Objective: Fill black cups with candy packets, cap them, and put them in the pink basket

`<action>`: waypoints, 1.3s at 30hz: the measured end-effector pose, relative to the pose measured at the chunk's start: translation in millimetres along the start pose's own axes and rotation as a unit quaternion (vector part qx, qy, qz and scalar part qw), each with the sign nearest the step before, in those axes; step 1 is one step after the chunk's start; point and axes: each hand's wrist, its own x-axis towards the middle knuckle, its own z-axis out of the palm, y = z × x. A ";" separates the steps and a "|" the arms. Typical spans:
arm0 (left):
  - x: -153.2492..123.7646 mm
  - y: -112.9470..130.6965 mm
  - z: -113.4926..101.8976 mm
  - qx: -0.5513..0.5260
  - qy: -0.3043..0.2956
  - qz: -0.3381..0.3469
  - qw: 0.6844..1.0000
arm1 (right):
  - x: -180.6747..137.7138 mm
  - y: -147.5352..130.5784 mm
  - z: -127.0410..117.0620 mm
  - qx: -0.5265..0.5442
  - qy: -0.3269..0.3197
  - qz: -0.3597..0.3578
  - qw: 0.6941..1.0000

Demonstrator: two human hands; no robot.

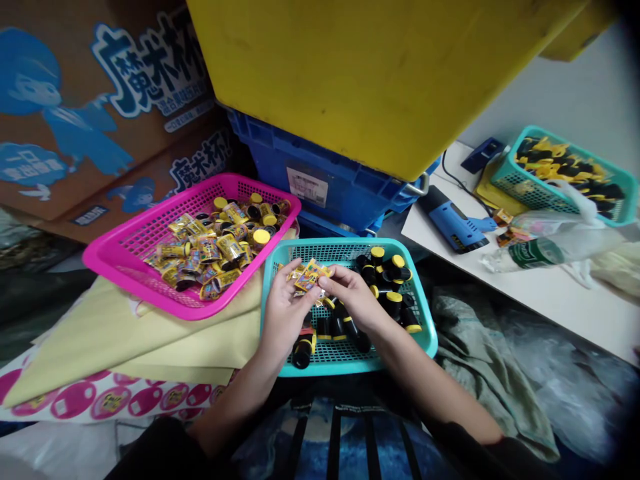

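Both hands meet over a turquoise plastic basket (425, 317). My left hand (284, 301) is closed around a small stack of yellow printed labels (311, 275), flat and shiny. The fingers of my right hand (354, 293) pinch the right edge of the same labels. Whether one label is separated from the rest, I cannot tell. Below and beside the hands, small black jars with yellow lids (394, 303) lie jumbled in the basket. One jar (303, 348) near the front has a coloured wrap partly around it.
A pink basket (193, 310) of yellow-labelled jars (230, 248) stands to the left on cloth. Behind are a blue crate (270, 157), a yellow bin (350, 73) and printed cartons (150, 153). A blue heat gun (457, 223), a bottle (545, 252) and another turquoise basket (540, 193) occupy the right table.
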 end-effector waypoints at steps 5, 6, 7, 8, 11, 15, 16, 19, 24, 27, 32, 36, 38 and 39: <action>8.5 6.8 -10.5 0.087 -0.014 0.035 0.995 | 3.4 -12.4 -13.7 -0.289 -0.026 -0.097 0.952; 10.7 7.1 -11.8 0.088 -0.010 0.040 0.995 | 4.1 -15.1 -15.6 -0.322 -0.045 -0.105 0.940; 12.8 7.0 -12.7 0.083 -0.007 0.042 0.996 | 4.8 -16.4 -16.8 -0.328 -0.061 -0.102 0.937; 14.5 6.6 -13.1 0.072 0.000 0.043 0.996 | 5.5 -16.2 -17.2 -0.313 -0.069 -0.090 0.943; 16.6 4.3 -12.6 0.035 0.030 0.034 0.998 | 7.7 -8.2 -15.7 -0.244 -0.054 -0.058 0.967; 16.4 0.7 -11.6 0.031 -0.005 -0.015 0.999 | 10.9 2.0 -12.7 -0.238 -0.020 -0.067 0.969; 16.9 -0.1 -11.7 0.036 -0.015 -0.016 0.999 | 11.7 2.0 -12.5 -0.244 -0.015 -0.067 0.967; 20.2 -1.5 -12.8 0.071 -0.007 0.011 0.997 | 14.9 -2.7 -15.9 -0.263 0.003 -0.068 0.962; 24.2 1.9 -16.6 0.120 0.058 0.036 0.990 | 22.6 -5.4 -43.0 -0.372 0.041 -0.062 0.925; 23.8 4.8 -18.7 0.135 0.075 0.033 0.987 | 28.1 7.5 -62.6 -0.570 -0.026 -0.018 0.821; 24.3 3.3 -21.6 0.161 0.058 0.016 0.985 | 41.7 32.5 -73.7 -0.703 -0.180 0.011 0.688; 25.3 1.0 -27.0 0.158 0.083 0.025 0.984 | 52.6 28.5 -74.4 -0.704 -0.182 0.002 0.687; 25.4 0.9 -30.4 0.150 0.090 0.037 0.984 | 51.2 18.7 -75.1 -0.641 -0.168 -0.031 0.748; 25.4 0.8 -32.0 0.145 0.088 0.046 0.985 | 48.0 12.9 -74.9 -0.574 -0.155 -0.055 0.802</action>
